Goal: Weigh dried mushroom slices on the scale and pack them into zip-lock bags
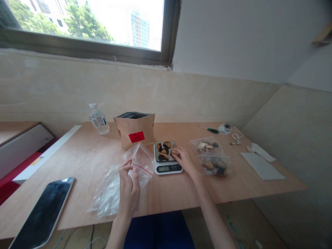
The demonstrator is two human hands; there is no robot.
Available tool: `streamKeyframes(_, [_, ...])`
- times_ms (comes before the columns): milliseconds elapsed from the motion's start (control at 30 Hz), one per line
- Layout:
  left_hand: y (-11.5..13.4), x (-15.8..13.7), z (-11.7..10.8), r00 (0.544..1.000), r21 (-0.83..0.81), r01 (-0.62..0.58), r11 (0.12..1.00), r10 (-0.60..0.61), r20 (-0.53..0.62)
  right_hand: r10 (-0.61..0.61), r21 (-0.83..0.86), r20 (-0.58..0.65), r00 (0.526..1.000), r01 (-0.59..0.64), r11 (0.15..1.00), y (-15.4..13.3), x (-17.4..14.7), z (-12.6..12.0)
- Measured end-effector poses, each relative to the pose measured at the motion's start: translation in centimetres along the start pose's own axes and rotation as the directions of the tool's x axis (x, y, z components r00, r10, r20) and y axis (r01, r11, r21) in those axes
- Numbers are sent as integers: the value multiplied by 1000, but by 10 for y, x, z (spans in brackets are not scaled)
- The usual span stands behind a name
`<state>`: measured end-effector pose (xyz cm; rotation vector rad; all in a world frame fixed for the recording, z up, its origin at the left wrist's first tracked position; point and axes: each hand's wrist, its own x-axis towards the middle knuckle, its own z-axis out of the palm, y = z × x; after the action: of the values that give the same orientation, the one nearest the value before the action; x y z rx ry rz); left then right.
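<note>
My left hand (129,181) pinches the edge of a clear zip bag (144,159) with a red seal line. The bag hangs just left of a small digital scale (169,168), whose display reading is too small to make out. Several dried mushroom slices (164,151) lie on the scale's square tray. Over the tray's right side, my right hand (185,160) has its fingers closed around a dried mushroom piece (175,152), partly hidden by the fingertips. More clear empty bags (107,195) lie in a loose pile beside my left hand.
Behind the scale stands an open brown paper pouch (123,129) with a red label. Two filled zip bags (214,165) lie right of my hand. Around them are a plastic bottle (99,121), a phone (44,212), a screwdriver (213,130), a cable (235,139) and white paper (261,166).
</note>
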<state>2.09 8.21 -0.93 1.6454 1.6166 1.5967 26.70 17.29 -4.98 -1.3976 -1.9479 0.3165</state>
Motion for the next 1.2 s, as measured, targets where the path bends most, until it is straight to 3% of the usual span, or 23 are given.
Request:
streamKeyframes(300, [3, -5, 14, 999, -31, 0, 1000, 1, 33, 103, 222, -170, 980, -63, 973, -5, 3, 0])
streamKeyframes(500, [3, -8, 24, 998, -61, 13, 998, -9, 62, 219, 419, -276, 936, -88, 904, -65, 6, -18])
streamKeyframes(600, [5, -8, 32, 996, -85, 24, 996, -16, 86, 156, 513, -225, 962, -19, 858, -104, 7, -26])
streamKeyframes(733, [5, -7, 37, 996, -107, 47, 993, -39, 78, -42, 497, 18, 999, 27, 867, -131, 7, -30])
streamKeyframes(767, [4, -7, 37, 997, -113, 59, 992, -52, 65, -92, 467, 53, 994, 56, 882, -131, 7, -30])
streamKeyframes(833, [2, -7, 35, 995, -119, 90, 989, -85, 43, -117, 398, 4, 993, 106, 911, -122, 8, -26])
streamKeyframes(900, [-1, -8, 33, 993, -122, 120, 985, -118, 26, -41, 302, -130, 991, 79, 950, -103, 10, -17])
streamKeyframes(967, [-3, -10, 32, 990, -131, 143, 981, -144, 4, 60, 178, -200, 978, -23, 984, -79, 12, -4])
streamKeyframes(1067, [-3, -12, 31, 985, -147, 167, 975, -173, -27, 159, -22, -143, 977, -163, 986, -49, 14, 20])
streamKeyframes(1200, [-2, -12, 30, 982, -147, 175, 973, -183, -39, 152, -178, -83, 985, -165, 970, -30, 12, 39])
